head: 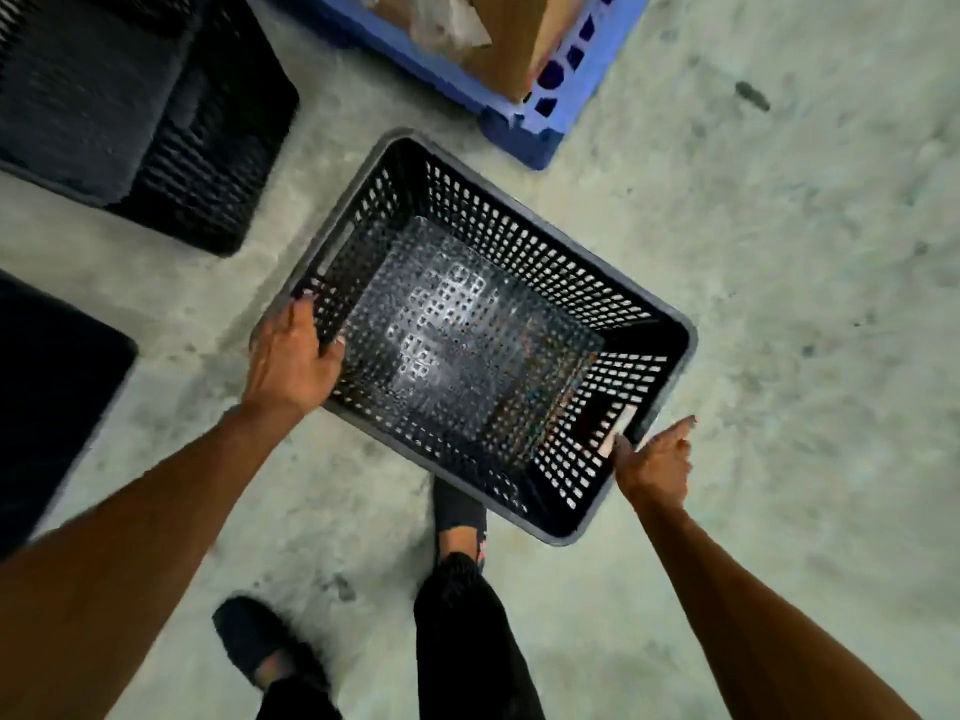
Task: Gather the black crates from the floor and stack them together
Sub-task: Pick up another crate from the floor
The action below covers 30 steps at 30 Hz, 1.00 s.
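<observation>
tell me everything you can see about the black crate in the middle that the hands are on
The black crate looks like moulded plastic, rectangular with rounded corners, a smooth rim and perforated walls and floor. It is open side up and empty, turned diagonally in the view. A handle slot is cut in each short end. The left hand grips the rim at one corner, fingers curled inside; the right hand touches the opposite end by the handle slot. Whether it rests on the floor is unclear.

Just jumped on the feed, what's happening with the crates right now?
A person is holding an empty black crate above the concrete floor. The left hand grips its rim at one corner; the right hand touches the opposite end by the handle slot, fingers partly open. More black crates sit at upper left, beside a blue pallet.
</observation>
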Motion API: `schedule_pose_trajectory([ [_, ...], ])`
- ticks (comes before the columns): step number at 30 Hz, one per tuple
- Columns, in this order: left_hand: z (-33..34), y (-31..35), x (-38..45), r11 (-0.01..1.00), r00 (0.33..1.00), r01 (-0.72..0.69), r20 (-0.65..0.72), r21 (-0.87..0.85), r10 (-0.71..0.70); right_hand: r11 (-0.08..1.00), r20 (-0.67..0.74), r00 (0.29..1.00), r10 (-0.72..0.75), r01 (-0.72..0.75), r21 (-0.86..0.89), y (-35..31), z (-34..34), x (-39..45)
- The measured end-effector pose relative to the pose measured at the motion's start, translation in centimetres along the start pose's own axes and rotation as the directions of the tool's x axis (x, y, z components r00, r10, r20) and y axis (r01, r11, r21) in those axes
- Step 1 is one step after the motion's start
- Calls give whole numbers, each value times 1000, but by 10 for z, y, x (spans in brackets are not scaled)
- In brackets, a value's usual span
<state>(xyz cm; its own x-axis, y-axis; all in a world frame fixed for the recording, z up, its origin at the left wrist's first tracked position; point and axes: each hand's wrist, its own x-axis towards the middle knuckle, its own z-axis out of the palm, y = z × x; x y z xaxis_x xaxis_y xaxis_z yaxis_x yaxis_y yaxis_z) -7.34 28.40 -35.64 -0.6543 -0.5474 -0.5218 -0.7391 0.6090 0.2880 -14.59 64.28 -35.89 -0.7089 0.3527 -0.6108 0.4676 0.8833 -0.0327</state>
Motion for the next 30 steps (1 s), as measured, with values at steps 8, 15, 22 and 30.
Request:
schedule_pose_trajectory([
  [8, 22, 14, 99, 1000, 997, -9, -79, 29, 11, 958, 98, 988, 119, -140, 250, 16, 54, 47],
  [15, 21, 30, 136, 969, 970, 183, -132, -165, -205, 862, 10, 988, 157, -142, 486, 13, 65, 55],
  [22, 5, 9, 79, 959, 981, 120, -115, -257, -154, 562, 193, 950, 246, -302, 770, 18, 28, 66],
  [30, -60, -70, -52, 854, 942, 213, -133, -474, -309, 826, -33, 997, -67, 74, 559, -29, -38, 1],
])
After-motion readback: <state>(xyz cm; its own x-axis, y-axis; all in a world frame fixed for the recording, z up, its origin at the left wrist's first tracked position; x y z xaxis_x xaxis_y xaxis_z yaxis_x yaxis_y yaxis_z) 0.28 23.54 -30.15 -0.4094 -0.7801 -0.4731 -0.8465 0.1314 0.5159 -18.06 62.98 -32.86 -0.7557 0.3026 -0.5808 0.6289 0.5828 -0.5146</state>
